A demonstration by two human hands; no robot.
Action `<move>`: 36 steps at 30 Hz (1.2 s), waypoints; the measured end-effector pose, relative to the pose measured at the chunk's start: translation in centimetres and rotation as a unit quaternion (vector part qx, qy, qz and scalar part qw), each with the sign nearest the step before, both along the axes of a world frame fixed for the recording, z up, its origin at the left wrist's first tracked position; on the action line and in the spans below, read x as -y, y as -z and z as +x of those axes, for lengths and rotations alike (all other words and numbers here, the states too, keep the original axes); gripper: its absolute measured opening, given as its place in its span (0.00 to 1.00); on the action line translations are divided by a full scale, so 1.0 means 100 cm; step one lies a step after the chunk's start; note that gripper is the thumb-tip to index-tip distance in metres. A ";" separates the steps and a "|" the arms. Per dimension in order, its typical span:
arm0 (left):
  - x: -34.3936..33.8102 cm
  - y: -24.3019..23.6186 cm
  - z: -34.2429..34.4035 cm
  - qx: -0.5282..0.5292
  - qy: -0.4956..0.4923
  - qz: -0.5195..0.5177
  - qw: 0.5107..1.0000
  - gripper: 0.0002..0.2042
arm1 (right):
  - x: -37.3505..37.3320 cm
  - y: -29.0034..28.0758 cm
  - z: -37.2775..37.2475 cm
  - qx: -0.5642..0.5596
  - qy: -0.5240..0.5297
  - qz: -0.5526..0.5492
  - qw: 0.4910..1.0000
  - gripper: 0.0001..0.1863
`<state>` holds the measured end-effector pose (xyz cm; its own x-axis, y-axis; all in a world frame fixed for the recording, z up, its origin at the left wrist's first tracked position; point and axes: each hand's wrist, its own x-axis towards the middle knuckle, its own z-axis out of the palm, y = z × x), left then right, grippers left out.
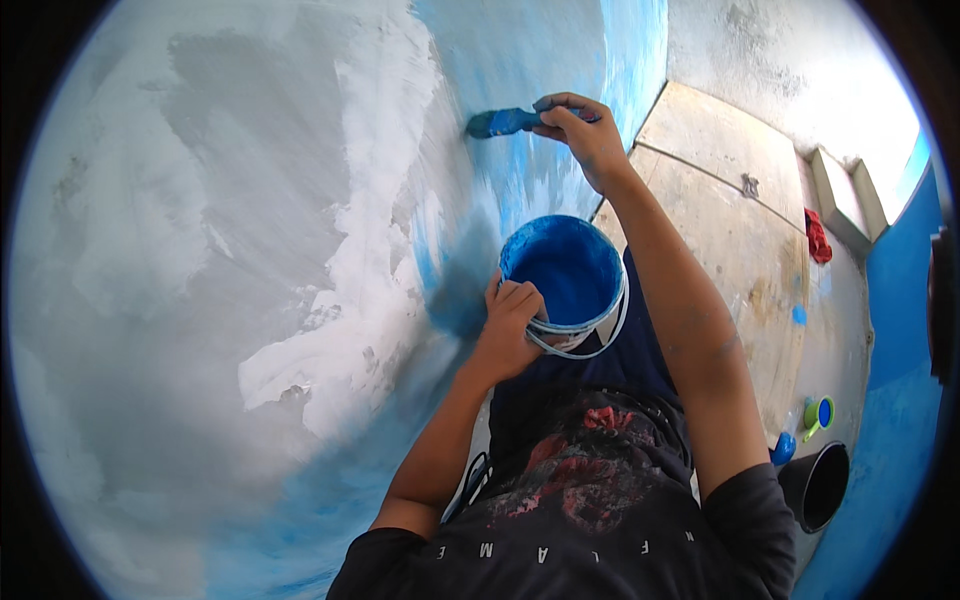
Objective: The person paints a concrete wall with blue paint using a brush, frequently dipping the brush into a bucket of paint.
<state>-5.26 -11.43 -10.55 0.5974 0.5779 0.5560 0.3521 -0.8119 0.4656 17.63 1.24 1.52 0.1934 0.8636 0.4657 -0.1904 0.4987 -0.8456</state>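
My right hand (574,130) grips the handle of a paintbrush (500,123), whose blue-stained bristles are at or close to the wall (250,200); whether they touch it I cannot tell. That wall is patchy grey and white, with light blue paint near the brush and low down. My left hand (513,312) holds the near-left rim of a paint bucket (560,268) below the brush, its fingers closed on it. The bucket contains blue paint, has a blue-smeared rim, and its handle hangs loosely at the right side.
At the right are worn pale boards (720,300), a red cloth (817,237), a pale ledge (845,200), a green cup with blue paint (818,420), a blue object (782,449), a black bucket (815,488) and a blue-painted wall (910,300).
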 end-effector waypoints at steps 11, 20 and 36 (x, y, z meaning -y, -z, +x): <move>0.002 0.008 -0.018 0.001 -0.031 -0.024 0.999 0.22 | -0.033 0.170 0.046 -0.224 -0.081 -0.199 0.951 0.11; 0.000 0.010 -0.010 0.011 -0.030 -0.007 0.999 0.23 | -0.037 0.209 0.053 -0.152 0.040 -0.324 0.933 0.14; -0.002 0.008 -0.004 0.008 -0.011 -0.004 1.000 0.22 | -0.090 0.107 0.065 -0.367 -0.026 -0.114 0.923 0.14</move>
